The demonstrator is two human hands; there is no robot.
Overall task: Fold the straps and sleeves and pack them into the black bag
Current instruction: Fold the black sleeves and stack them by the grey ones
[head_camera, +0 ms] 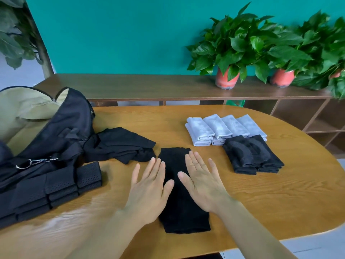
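Straight, spread fingers (pixel 155 169) of the left hand (pixel 149 186) and those (pixel 197 161) of the right hand (pixel 203 184) lie flat, palms down, gripping nothing. They overlap the two long edges of a black sleeve (pixel 183 217), though whether they press on it or hover just above cannot be told. The sleeve lies stretched out lengthwise on the oval wooden worktop (pixel 261 199), between the two hands. Just left of its far end is a loose heap of black sleeves (pixel 119 144), touching the black bag (pixel 63 128), which stands open at the left edge and shows a beige lining. In front of the bag lie folded black straps (pixel 61 187) of perforated fabric, stacked side by side. To the right, well apart from the hands, are folded grey sleeves (pixel 220 128) in a row, and folded black sleeves (pixel 252 156) touching them on the near side. Beyond the worktop a low brown shelf (pixel 130 86) carries potted plants (pixel 235 45) in red pots against a teal wall (pixel 121 34).
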